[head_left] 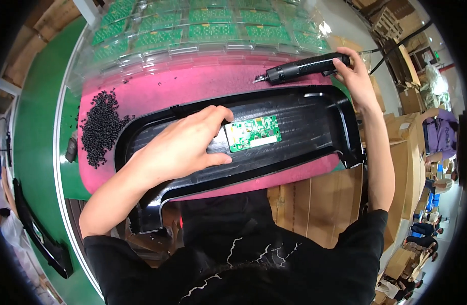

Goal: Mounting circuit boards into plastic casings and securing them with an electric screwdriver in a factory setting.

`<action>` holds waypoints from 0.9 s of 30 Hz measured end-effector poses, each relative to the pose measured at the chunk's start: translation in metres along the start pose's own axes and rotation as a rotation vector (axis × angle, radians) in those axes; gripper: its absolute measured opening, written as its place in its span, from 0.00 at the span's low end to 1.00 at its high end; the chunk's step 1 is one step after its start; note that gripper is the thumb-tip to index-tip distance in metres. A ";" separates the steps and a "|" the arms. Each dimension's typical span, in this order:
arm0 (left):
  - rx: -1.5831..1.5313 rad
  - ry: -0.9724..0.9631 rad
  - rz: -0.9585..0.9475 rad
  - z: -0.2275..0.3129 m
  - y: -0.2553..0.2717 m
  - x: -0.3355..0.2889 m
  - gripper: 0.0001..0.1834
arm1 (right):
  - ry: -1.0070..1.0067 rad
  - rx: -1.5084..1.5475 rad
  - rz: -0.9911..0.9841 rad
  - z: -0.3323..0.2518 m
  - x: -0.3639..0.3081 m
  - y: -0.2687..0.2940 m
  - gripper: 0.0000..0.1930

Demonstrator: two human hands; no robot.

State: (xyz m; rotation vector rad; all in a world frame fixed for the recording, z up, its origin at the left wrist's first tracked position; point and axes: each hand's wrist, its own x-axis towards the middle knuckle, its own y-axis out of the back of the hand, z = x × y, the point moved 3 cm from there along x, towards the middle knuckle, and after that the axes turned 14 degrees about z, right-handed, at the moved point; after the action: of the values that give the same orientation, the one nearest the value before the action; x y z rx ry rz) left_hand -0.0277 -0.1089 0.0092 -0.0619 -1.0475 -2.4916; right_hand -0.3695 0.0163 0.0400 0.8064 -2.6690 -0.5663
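Note:
A long black plastic housing (304,114) lies on a pink mat, its hollow side up. Inside it sits a green circuit board (254,133) with a white strip along its near edge. My left hand (195,142) reaches over the housing, thumb and fingers apart at the board's left end, with nothing between them. At the right, my right hand (351,68) grips the rear of a black electric screwdriver (307,67). The screwdriver lies almost level beyond the housing, its bit pointing left, close to the mat.
Left of the housing is a heap of small black parts (100,127) on the pink mat (152,84). Behind stand stacked clear trays (208,33) of green circuit boards. A cable (401,43) trails from the screwdriver. Cardboard boxes (320,198) stand near and right.

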 end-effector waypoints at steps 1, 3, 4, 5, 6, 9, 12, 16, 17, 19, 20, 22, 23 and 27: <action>0.007 0.004 0.011 -0.002 0.001 0.000 0.33 | -0.015 0.088 0.156 -0.010 -0.004 -0.013 0.25; -0.013 0.035 0.000 -0.002 0.001 -0.002 0.32 | 0.204 0.237 0.465 -0.028 -0.012 -0.036 0.27; -0.005 -0.005 0.031 -0.005 0.001 -0.004 0.31 | 0.308 0.515 0.471 -0.040 -0.025 -0.057 0.28; -0.005 -0.006 0.030 -0.004 0.002 -0.004 0.31 | 0.495 0.461 0.455 -0.039 -0.028 -0.070 0.25; -0.003 0.001 0.027 -0.002 0.002 -0.004 0.30 | 0.350 0.534 0.181 -0.036 -0.031 -0.088 0.23; 0.006 -0.028 0.062 -0.004 0.004 -0.005 0.27 | 0.176 0.699 -0.140 -0.045 -0.041 -0.120 0.20; -0.066 0.052 0.144 -0.005 0.010 -0.003 0.21 | 0.160 0.902 -0.190 -0.067 -0.050 -0.126 0.20; -0.032 -0.049 0.433 0.000 0.020 0.001 0.18 | 0.099 1.099 -0.331 -0.099 -0.077 -0.116 0.22; -0.027 -0.037 0.436 0.001 0.020 0.000 0.18 | 0.092 1.120 -0.392 -0.102 -0.083 -0.117 0.23; -0.006 -0.160 0.529 0.009 0.025 -0.001 0.19 | 0.083 1.130 -0.427 -0.107 -0.098 -0.120 0.23; 0.019 -0.223 0.523 0.009 0.023 -0.002 0.18 | 0.082 1.134 -0.452 -0.109 -0.103 -0.122 0.24; 0.065 -0.257 0.514 0.007 0.020 -0.004 0.17 | 0.098 1.146 -0.461 -0.108 -0.108 -0.124 0.25; 0.106 -0.297 0.505 0.007 0.019 -0.004 0.16 | 0.120 1.153 -0.465 -0.107 -0.109 -0.125 0.25; 0.120 -0.287 0.426 0.004 0.014 -0.002 0.11 | 0.213 1.187 -0.573 -0.099 -0.109 -0.122 0.25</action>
State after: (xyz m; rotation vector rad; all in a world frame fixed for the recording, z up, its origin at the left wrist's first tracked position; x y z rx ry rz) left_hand -0.0200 -0.1144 0.0210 -0.5601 -1.1539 -2.0680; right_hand -0.1877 -0.0418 0.0547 1.7810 -2.3482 1.0809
